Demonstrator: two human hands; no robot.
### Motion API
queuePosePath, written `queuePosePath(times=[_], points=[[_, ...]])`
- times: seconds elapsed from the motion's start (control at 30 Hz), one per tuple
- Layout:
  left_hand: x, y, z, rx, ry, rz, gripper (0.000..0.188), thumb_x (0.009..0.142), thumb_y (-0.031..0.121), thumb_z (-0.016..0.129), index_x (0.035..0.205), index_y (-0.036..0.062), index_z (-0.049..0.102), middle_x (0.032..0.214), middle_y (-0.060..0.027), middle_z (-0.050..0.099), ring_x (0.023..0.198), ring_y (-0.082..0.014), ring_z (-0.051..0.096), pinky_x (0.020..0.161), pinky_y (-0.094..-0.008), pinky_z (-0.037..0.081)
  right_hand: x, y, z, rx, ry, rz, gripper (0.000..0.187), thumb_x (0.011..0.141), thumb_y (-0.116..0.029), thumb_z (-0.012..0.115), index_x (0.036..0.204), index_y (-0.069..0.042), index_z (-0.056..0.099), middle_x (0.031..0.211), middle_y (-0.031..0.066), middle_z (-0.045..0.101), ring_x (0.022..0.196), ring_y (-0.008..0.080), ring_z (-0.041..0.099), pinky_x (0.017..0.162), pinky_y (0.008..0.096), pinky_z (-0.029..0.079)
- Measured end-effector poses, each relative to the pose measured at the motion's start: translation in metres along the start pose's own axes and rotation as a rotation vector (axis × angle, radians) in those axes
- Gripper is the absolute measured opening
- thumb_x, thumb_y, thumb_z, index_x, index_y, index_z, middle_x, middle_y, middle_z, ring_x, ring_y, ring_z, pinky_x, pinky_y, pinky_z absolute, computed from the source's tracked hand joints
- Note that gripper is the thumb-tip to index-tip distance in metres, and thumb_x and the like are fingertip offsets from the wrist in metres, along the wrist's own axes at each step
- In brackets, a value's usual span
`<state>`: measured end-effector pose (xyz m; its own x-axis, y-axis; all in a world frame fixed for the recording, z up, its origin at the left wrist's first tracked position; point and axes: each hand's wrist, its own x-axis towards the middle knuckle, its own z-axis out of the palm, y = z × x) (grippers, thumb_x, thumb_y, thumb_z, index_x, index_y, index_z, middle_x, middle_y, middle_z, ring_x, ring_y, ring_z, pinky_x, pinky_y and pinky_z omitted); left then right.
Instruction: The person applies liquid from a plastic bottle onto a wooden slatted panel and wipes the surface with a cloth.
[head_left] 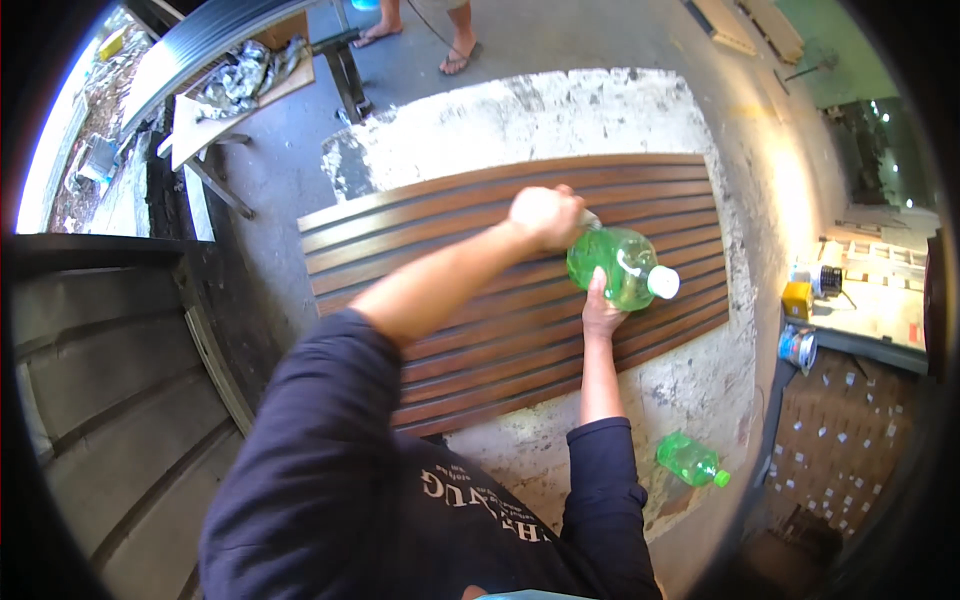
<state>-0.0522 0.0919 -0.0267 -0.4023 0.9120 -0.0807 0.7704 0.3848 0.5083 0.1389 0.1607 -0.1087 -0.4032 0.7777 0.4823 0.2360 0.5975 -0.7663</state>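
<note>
A green clear plastic bottle [612, 262] with a white cap is tilted above a slatted brown wooden panel [480, 310], its cap pointing right. My right hand [602, 312] grips the bottle from the near side, the thumb lying along its wall and the other fingers mostly hidden behind it. At the bottle's far left end my left hand [545, 217] is closed like a fist. A small pale piece shows between that fist and the bottle; what it is I cannot make out. The panel's dark grooves run lengthwise under both hands.
The panel lies on a white, paint-stained sheet [640, 105]. A second green bottle [690, 458] lies near right. A bench [205, 130] with crumpled cloth stands far left, and another person's feet [460, 55] show at the back. Cans [797, 345] and a yellow box [797, 299] are at right.
</note>
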Motion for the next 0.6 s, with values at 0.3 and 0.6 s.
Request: queuePosePath(times=[0.3, 0.6], points=[[-0.212, -0.127, -0.054, 0.006, 0.125, -0.517, 0.041, 0.079, 0.046, 0.062, 0.103, 0.0138, 0.064, 0.106, -0.0132, 0.063, 0.096, -0.0291, 0.063, 0.08, -0.0404, 0.052, 0.012, -0.012, -0.015, 0.003, -0.017, -0.045, 0.046, 0.079, -0.024, 0.07, 0.116, -0.002, 0.055, 0.106, 0.0141, 0.063, 0.097, 0.0286, 0.061, 0.086, 0.0402, 0.047], [-0.376, -0.184, -0.087, -1.53, 0.75, -0.621, 0.036, 0.09, 0.033, 0.055, 0.109, 0.0026, 0.06, 0.089, -0.0077, 0.066, 0.072, -0.0161, 0.063, 0.062, -0.0264, 0.05, -0.022, -0.081, -0.022, 0.155, -0.211, 0.184, 0.045, 0.08, -0.031, 0.07, 0.114, -0.003, 0.06, 0.106, 0.0144, 0.065, 0.1, 0.0246, 0.061, 0.086, 0.037, 0.048]])
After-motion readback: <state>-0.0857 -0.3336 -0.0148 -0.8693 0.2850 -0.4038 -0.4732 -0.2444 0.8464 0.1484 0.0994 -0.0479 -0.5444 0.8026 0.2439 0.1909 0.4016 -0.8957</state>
